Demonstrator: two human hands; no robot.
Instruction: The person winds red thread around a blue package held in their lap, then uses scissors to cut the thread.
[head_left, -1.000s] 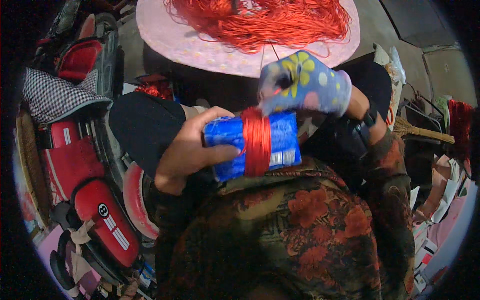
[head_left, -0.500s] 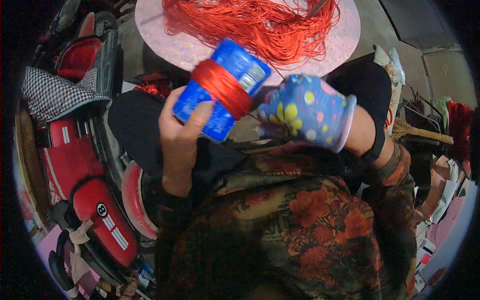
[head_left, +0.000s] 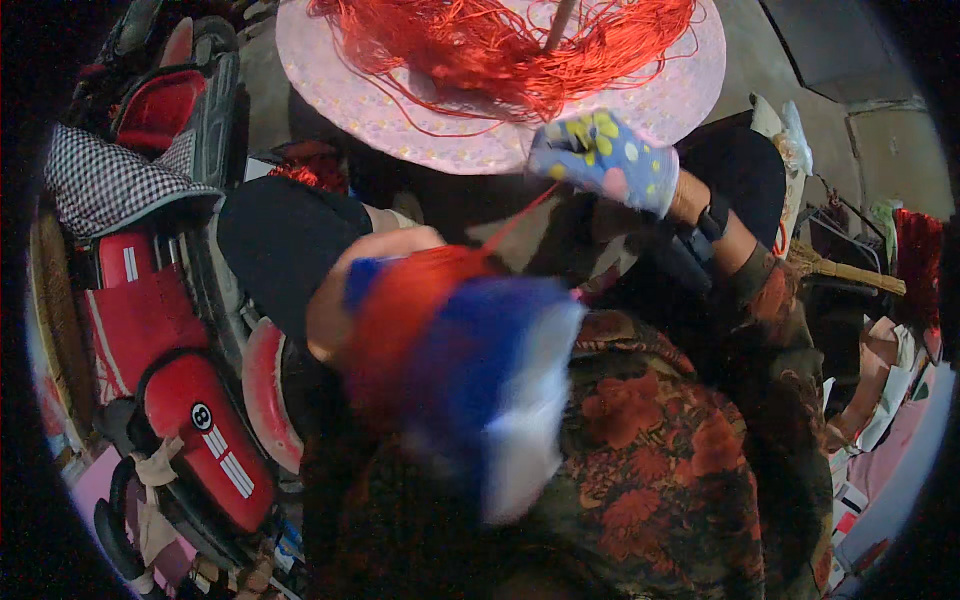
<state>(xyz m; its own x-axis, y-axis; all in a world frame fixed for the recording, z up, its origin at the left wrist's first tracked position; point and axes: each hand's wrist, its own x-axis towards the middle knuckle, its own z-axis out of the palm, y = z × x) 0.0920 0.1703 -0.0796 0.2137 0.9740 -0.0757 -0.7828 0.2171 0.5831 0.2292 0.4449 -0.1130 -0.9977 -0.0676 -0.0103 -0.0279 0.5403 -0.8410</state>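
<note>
My bare left hand grips a blue box-shaped pack, smeared by motion, in front of my body. Around the pack's middle runs a thick band of wound red cord. One taut red strand rises from that winding to my right hand, which wears a blue glove with flowers and dots. Its fingers are closed on the strand at the near edge of a round pink board. A large loose heap of red cord lies on the board, around an upright rod.
At left stands a red and black ride-on vehicle with a checkered cloth near it. A straw broom lies at right, above papers and cartons. My dark-clad knees flank the space below the board.
The pack has swung down and toward me, tilting in my left hand. My right hand has moved up to the board's edge, drawing the strand out between both hands. The cord heap has shifted on the board.
</note>
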